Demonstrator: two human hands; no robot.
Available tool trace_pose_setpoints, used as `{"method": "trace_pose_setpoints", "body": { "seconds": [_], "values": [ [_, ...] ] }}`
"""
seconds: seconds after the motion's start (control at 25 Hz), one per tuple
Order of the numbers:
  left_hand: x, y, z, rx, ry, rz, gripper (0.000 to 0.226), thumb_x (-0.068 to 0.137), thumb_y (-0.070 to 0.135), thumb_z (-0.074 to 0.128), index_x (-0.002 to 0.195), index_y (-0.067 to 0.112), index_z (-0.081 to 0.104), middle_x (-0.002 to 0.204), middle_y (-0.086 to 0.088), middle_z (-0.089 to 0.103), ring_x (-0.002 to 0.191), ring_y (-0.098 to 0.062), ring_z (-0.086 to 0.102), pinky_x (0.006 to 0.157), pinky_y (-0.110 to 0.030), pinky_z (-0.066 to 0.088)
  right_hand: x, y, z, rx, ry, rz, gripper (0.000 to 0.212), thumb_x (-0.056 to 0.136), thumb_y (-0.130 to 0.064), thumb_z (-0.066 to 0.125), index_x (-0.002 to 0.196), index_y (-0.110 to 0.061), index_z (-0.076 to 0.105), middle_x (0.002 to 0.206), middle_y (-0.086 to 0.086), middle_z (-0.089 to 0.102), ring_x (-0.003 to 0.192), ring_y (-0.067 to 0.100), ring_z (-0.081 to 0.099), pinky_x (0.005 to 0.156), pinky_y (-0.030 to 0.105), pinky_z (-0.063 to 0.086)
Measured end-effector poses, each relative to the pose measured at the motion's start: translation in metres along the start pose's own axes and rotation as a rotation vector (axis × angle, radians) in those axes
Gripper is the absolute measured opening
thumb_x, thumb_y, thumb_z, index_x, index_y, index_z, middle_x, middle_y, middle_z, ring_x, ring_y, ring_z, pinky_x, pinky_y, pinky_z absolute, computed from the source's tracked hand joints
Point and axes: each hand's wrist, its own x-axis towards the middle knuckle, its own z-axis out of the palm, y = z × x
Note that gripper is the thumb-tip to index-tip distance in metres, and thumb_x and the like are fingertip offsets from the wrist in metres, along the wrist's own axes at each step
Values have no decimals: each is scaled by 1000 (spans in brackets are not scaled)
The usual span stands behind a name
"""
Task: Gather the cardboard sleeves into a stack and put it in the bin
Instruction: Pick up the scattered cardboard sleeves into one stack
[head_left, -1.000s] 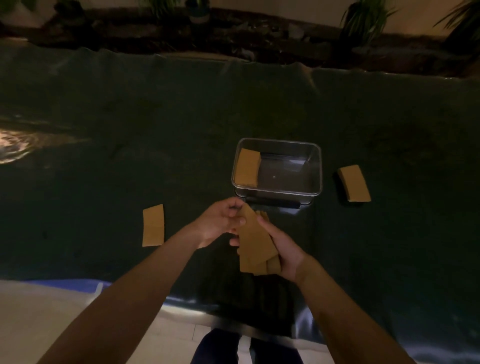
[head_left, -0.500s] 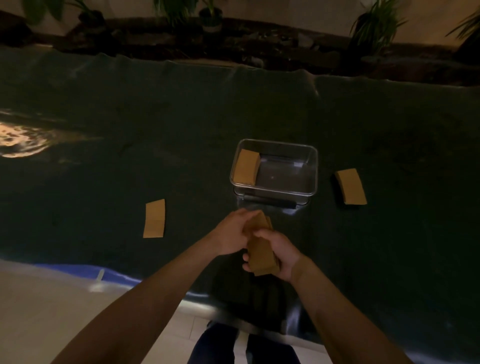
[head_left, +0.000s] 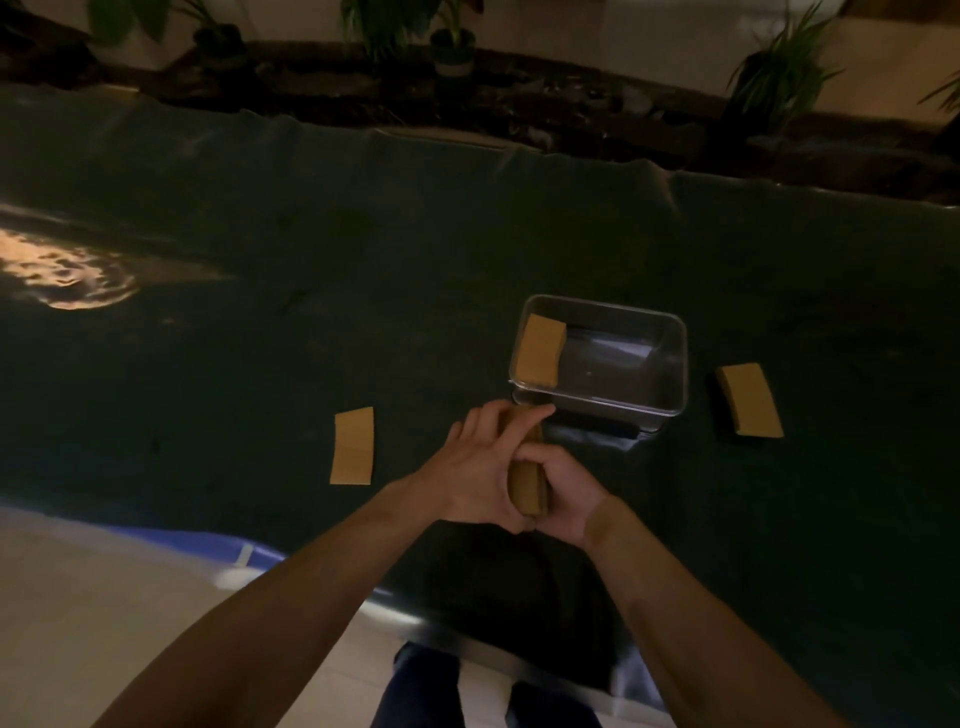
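- Since the earlier frame my two hands have drawn tighter together, squaring the stack of sleeves (head_left: 525, 486) so only its near end and a sliver of the top now show between them
- My left hand (head_left: 470, 475) lies over the stack's left side, fingers reaching across its far end, its grip pressed onto the cardboard
- My right hand (head_left: 563, 493) cups the right side, its grip curled closed around the same stack
- I hold the stack above the dark green surface (head_left: 363, 270), just on the near side of the clear bin (head_left: 675, 364)
- One sleeve in the bin (head_left: 542, 351) leans against its left wall
- A loose sleeve on the left (head_left: 353, 446) lies flat on the surface, apart from my hands
- Another sleeve on the right (head_left: 749, 399) lies just beside the bin, not touching it
- Potted plants (head_left: 774, 78) stand along the far edge
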Motion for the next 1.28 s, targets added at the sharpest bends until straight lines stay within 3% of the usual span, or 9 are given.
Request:
{"method": "trace_pose_setpoints", "body": {
  "seconds": [0.16,0.24,0.32,0.4,0.48,0.68,1.0,1.12,1.28],
  "values": [
    [-20,-43,-15,1,-6,-10,129,56,56,84,145,55,-9,155,1,7,141,-24,12,114,-43,16,34,9,43,-51,93,22,40,87,-21,60,127,-22,61,127,15,63,118,32,58,97,50,49],
    [-32,-68,-18,-43,22,-14,120,64,62,78,144,56,-12,158,5,-1,144,-20,6,115,-42,13,46,11,64,-74,181,16,29,87,-19,58,116,-18,63,118,14,64,109,31,60,99,50,47],
    [-50,-112,-17,-32,86,-47,100,79,71,56,143,55,-19,162,7,-14,149,-21,-3,120,-50,10,58,13,82,-30,267,-21,14,90,-14,52,102,-13,59,102,15,65,88,27,62,92,47,49],
    [-71,-169,-4,80,119,-183,84,82,80,27,147,49,-17,163,2,-17,151,-25,-8,119,-56,9,68,14,88,64,294,-52,17,91,-11,48,108,-12,52,95,17,64,76,27,61,83,47,50],
    [-89,-218,14,212,57,-377,89,78,83,10,152,38,-13,163,-4,-20,150,-32,-11,118,-59,7,75,17,88,126,297,-68,25,92,-9,47,117,-12,46,93,17,63,73,27,59,79,45,49],
    [-96,-245,41,266,-60,-488,82,93,63,35,150,40,-19,162,-14,-17,148,-44,-8,115,-65,8,93,32,90,111,317,-17,43,90,-10,49,132,-10,41,96,18,65,75,28,62,77,47,52],
    [-87,-231,29,261,65,-478,73,88,62,46,148,24,26,150,-12,29,133,-34,36,105,-50,39,101,41,101,100,353,3,37,91,-8,47,128,-9,42,94,19,64,72,28,61,73,46,51],
    [-71,-221,25,175,145,-577,73,85,67,48,139,20,36,136,-12,41,122,-32,47,95,-47,45,102,44,99,109,376,-2,44,89,-8,47,133,-8,41,94,20,65,71,29,62,71,45,53],
    [-43,-207,22,-78,203,-831,70,84,41,68,138,15,33,134,-18,33,121,-39,44,94,-50,48,89,46,92,137,359,-19,28,93,-7,44,120,-10,43,94,19,63,71,28,59,72,44,51]
  ]
}}
